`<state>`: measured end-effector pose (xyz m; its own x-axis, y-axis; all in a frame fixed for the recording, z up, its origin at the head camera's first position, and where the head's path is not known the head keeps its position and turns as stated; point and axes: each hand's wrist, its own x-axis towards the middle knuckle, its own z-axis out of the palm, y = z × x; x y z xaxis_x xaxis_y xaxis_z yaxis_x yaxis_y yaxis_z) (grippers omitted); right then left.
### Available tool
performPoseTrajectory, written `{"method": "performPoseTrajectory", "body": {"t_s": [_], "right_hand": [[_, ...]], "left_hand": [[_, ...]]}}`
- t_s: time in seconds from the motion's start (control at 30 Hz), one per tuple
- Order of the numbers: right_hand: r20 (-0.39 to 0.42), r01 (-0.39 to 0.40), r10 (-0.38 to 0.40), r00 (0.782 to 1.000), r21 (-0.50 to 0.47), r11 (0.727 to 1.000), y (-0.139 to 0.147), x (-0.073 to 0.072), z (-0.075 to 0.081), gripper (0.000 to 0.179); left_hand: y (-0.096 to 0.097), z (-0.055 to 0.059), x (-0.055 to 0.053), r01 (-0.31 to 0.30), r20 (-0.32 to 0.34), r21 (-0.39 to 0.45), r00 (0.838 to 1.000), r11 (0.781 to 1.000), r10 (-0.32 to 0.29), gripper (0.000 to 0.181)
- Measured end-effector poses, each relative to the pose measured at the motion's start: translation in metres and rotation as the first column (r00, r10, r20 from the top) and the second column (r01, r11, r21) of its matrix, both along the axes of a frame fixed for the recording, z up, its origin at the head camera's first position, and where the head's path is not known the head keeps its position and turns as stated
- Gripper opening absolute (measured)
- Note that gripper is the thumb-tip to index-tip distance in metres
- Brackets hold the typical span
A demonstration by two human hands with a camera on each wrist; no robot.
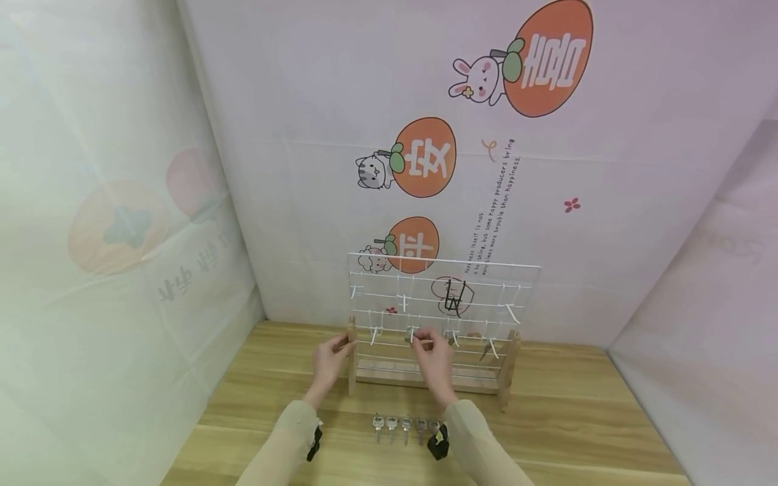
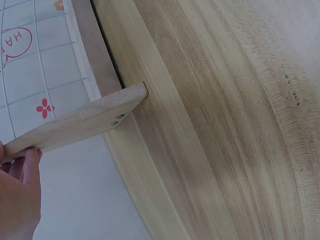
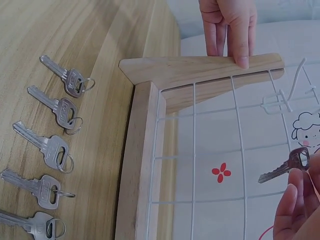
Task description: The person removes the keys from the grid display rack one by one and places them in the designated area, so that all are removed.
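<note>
My left hand (image 1: 328, 362) grips the wooden side post (image 2: 75, 120) of a white wire grid rack (image 1: 444, 262), thumb on one face and fingers on the other. Near the grid's middle, my right hand (image 1: 434, 359) pinches a metal key (image 3: 285, 166) by its head, close to a white hook (image 1: 412, 333) in the lower row. In the right wrist view the key's toothed blade shows in front of the wires, and the edge of the frame cuts off part of that hand. Several keys (image 3: 50, 147) with small rings lie in a row on the table in front of the rack.
More white hooks (image 1: 510, 312) stick out from the grid, and a black wire holder (image 1: 454, 297) shows at its upper part. The rack's wooden base bar (image 1: 401, 375) rests on the wood-grain table (image 1: 565, 405). White printed cloth (image 1: 316, 202) hangs behind and at both sides.
</note>
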<state>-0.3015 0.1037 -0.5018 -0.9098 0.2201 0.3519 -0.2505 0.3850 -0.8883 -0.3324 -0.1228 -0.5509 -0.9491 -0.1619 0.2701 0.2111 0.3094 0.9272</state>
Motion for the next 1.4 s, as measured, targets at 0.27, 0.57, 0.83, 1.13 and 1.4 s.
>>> {"method": "performPoseTrajectory", "body": {"t_s": [0.27,0.57,0.83,1.13,1.4], "right_hand": [[0.01,0.0,0.0,1.0,0.009,1.0,0.001,-0.003,0.0,0.006],[-0.002,-0.003,0.003,1.0,0.026,1.0,0.001,0.0,0.0,0.008],[-0.011,-0.012,0.012,1.0,0.024,1.0,0.001,0.002,-0.002,0.01],[-0.014,-0.019,0.019,1.0,0.03,0.999,0.001,0.008,-0.003,0.007],[-0.028,-0.03,0.031,0.999,0.016,0.999,0.003,0.01,-0.003,0.007]], "left_hand": [[0.001,0.001,0.001,-0.005,-0.008,-0.008,1.0,1.0,0.005,0.031],[0.001,0.002,0.001,-0.009,-0.02,-0.013,1.0,1.0,0.009,0.031],[0.002,0.002,0.001,-0.003,-0.014,0.009,1.0,1.0,0.003,0.031],[0.002,0.002,0.001,0.008,0.001,0.016,1.0,1.0,-0.008,0.031],[0.002,0.0,0.0,-0.004,-0.002,0.007,1.0,1.0,0.005,0.031]]}}
